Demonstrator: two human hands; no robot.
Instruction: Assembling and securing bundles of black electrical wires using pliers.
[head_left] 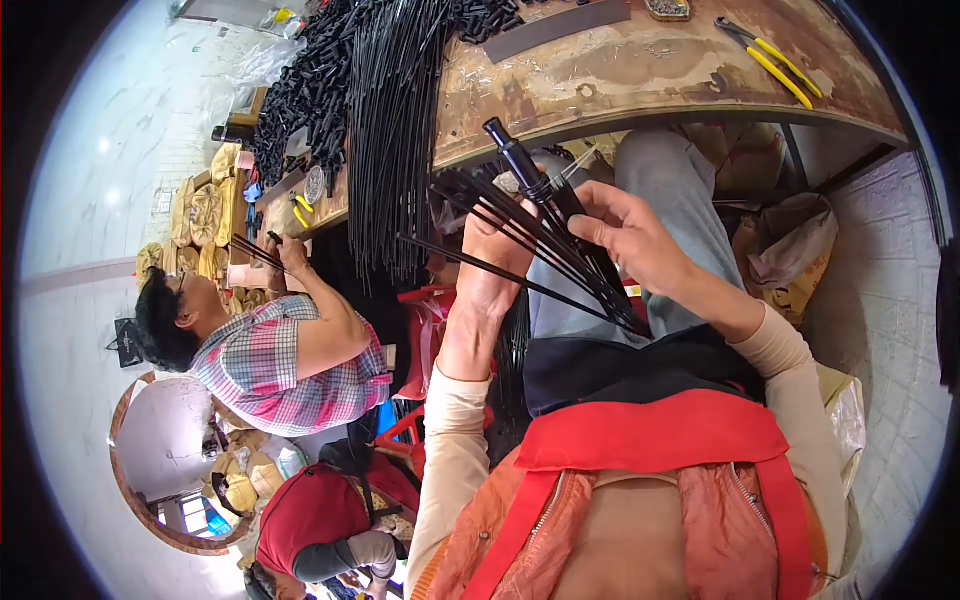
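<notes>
My left hand [490, 240] is closed around a black umbrella frame [520, 160], with a thick tube pointing up and away to the left. Thin black ribs [560, 255] fan from it down toward my lap. At the frame's right side, my right hand [640, 245] has its thumb and fingers closed against the ribs near the tube's collar. A few thin pale wires [582, 160] stick out beyond its fingers; what they belong to is hidden. Both hands are above my lap, in front of the table edge.
On the worn wooden table [620, 65] lie cutting pliers [780, 75] with yellow handles, a dark flat strip [557, 28] and a small tray [668, 10]. A bundle of long black rods [390, 150] overhangs the edge beside piled black parts [300, 100]. A co-worker [290, 350] sits at left.
</notes>
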